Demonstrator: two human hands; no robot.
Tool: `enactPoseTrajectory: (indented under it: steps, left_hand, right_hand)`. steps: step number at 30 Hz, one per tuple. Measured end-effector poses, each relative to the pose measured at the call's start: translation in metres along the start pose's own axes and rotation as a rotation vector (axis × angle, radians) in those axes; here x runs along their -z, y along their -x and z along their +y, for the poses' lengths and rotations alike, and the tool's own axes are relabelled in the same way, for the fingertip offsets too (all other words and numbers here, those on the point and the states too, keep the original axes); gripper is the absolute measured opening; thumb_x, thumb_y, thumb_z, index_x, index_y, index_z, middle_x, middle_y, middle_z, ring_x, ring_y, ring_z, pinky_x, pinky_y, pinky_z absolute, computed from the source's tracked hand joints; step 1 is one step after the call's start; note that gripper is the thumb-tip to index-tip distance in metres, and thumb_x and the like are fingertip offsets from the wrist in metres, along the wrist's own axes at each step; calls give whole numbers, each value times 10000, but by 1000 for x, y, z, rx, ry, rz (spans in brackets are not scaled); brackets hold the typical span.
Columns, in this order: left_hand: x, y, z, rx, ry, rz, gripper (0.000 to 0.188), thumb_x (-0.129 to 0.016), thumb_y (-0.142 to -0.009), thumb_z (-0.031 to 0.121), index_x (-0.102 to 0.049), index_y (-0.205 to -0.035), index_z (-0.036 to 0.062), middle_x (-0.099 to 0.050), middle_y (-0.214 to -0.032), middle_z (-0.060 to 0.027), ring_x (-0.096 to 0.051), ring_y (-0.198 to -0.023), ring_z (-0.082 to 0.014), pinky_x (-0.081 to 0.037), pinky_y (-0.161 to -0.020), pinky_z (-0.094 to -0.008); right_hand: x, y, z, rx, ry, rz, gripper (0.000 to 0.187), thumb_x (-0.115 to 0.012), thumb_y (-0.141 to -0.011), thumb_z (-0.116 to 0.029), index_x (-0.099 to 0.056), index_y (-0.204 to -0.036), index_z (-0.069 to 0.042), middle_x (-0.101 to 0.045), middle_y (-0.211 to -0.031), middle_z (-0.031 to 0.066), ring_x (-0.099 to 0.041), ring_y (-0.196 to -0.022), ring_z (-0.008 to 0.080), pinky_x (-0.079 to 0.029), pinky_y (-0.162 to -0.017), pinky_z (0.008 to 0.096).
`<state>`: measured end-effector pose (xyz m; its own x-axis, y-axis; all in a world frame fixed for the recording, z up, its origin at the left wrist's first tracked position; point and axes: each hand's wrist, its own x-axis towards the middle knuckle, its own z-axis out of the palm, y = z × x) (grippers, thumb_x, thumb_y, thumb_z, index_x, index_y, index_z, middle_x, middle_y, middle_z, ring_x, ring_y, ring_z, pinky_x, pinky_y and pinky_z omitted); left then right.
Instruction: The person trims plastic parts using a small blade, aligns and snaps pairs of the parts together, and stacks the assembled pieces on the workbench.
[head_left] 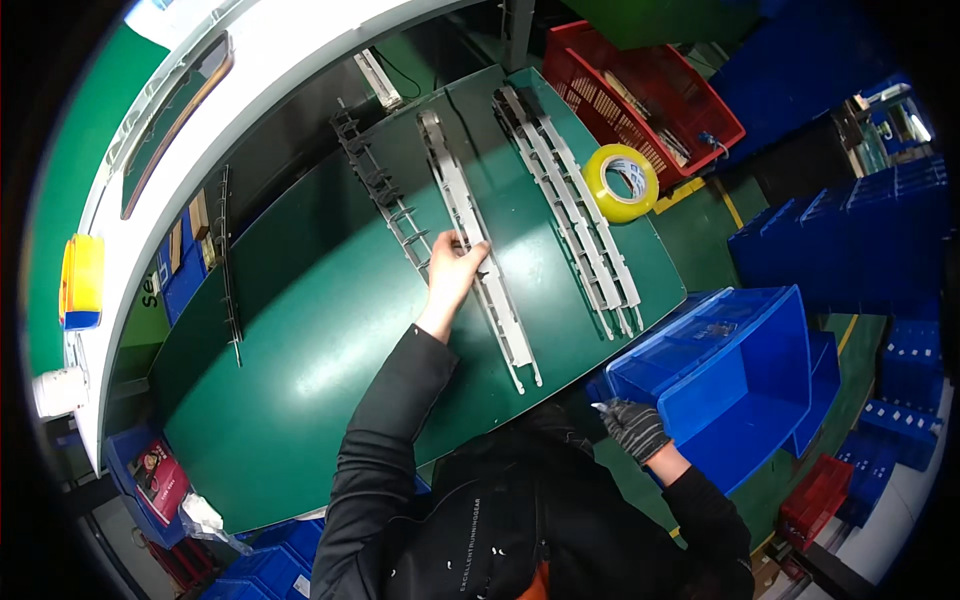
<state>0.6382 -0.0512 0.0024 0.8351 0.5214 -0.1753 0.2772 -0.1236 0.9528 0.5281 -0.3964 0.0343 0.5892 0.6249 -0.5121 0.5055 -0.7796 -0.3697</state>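
Note:
My bare left hand (455,275) pinches the middle of a long pale metal rail (502,320) lying lengthwise on the green table (300,300). Fingers and thumb close over the rail's two sides. My right hand (636,430), in a grey knit glove, is curled beside the table's near edge, next to a blue bin (690,400). A small whitish bit shows at its fingertips, too small to name. Left of the held rail lies a darker slotted rail (375,185). To its right, several similar rails (570,205) rest side by side.
A yellow tape roll (601,192) sits at the table's right edge. Beyond it stands a red basket (690,90) with long pieces inside. A thin dark strip (228,270) lies at the left. Blue crates (840,250) stack at the right.

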Motion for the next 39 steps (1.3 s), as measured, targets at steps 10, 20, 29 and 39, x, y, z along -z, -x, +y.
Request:
enactPoseTrajectory:
  steps: [10, 20, 29, 39]
  left_hand:
    - [11, -2, 19, 160, 219, -41, 365, -672, -738, 159, -491, -991, -30, -603, -816, -76, -575, -699, -119, -465, -644, -241]
    - [74, 40, 30, 168, 276, 119, 350, -618, -773, 98, -453, -1052, -33, -596, -820, -68, -558, -703, -108, -458, -664, -242]
    - [13, 10, 1, 134, 123, -66, 353, -662, -750, 161, -498, -981, -50, -601, -748, -79, -576, -638, -126, -457, -590, -242]
    - [-83, -33, -7, 43, -215, -70, 522, -670, -695, 336, -510, -967, -78, -530, -979, -232, -512, -958, -349, -412, -841, -377]
  right_hand:
    - [85, -152, -46, 235, -368, 580, 258, -452, -847, -191, -574, -1034, -61, -613, -936, 149, -588, -880, 293, -469, -792, 383]
    - [98, -298, -82, 34, 498, 503, 298, -446, -842, -172, -577, -1063, -21, -561, -1099, 174, -485, -1092, 296, -328, -970, 382]
    - [24, -52, -46, 1, -18, -301, 226, -438, -833, -240, -557, -899, -59, -599, -966, 184, -592, -833, 317, -471, -684, 445]
    - [74, -31, 41, -380, -1155, 618, 216, -537, -872, -206, -605, -917, -6, -632, -753, 99, -597, -632, 190, -472, -585, 292]
